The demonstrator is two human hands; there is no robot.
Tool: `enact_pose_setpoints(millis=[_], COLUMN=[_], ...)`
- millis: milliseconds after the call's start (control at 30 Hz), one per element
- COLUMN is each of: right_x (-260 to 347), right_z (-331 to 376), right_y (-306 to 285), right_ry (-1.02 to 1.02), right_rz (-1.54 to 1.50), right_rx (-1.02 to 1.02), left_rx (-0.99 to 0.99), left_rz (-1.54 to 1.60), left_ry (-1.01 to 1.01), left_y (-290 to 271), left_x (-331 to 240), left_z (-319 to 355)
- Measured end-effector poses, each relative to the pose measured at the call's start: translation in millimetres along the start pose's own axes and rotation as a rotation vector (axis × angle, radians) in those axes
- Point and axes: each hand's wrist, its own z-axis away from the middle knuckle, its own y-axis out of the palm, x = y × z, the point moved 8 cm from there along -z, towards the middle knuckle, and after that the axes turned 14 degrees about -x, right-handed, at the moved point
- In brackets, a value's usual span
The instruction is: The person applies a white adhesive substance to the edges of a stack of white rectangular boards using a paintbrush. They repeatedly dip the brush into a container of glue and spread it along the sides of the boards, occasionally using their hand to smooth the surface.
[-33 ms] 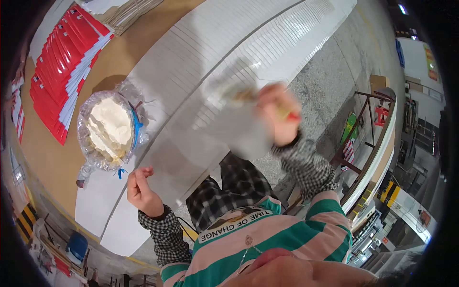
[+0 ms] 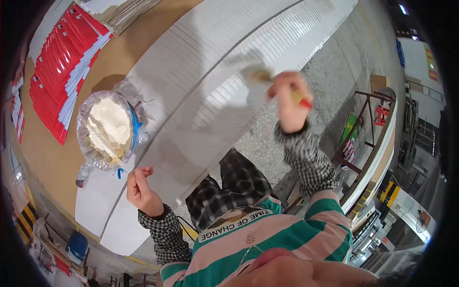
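My right hand (image 2: 292, 100) is closed around the handle of a brush with a red end. The brush head (image 2: 259, 74) points left and is smeared by motion, over the fanned white sheets (image 2: 191, 88); whether it touches them I cannot tell. At the table's near edge, my left hand (image 2: 145, 193) hovers with its fingers curled and pressed together, nothing visible in them. Just beyond it sits a round tub (image 2: 83, 143) lined with clear plastic, tied with blue. Thick cream-coloured paste (image 2: 112, 122) fills it, scooped lower on the near side.
Fanned red glossy sheets (image 2: 64, 67) lie on the brown tabletop (image 2: 57, 160) at the far left. Beside them is a stack of brown-edged card (image 2: 129, 14). To my right, a metal-framed rack (image 2: 366, 129) stands on the grey floor (image 2: 330, 67).
My right hand has moved slightly up and to the right with the brush. A blurred grey shape below that hand no longer shows. My left hand has stayed in place.
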Motion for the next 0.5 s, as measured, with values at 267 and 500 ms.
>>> enact_pose_setpoints(millis=[267,500], right_x=[-8.4,-4.6], right_z=[-2.7,0.5], right_y=[-11.9,-1.6], right_ry=[-0.136,-0.337], right_rz=[0.108,0.214], right_rx=[0.276,0.51], left_rx=[0.051,0.077], left_rz=[0.009,-0.017], left_ry=[0.0,-0.008], left_y=[44.7,62.9], left_x=[-10.4,-14.7], left_z=[11.7,17.1])
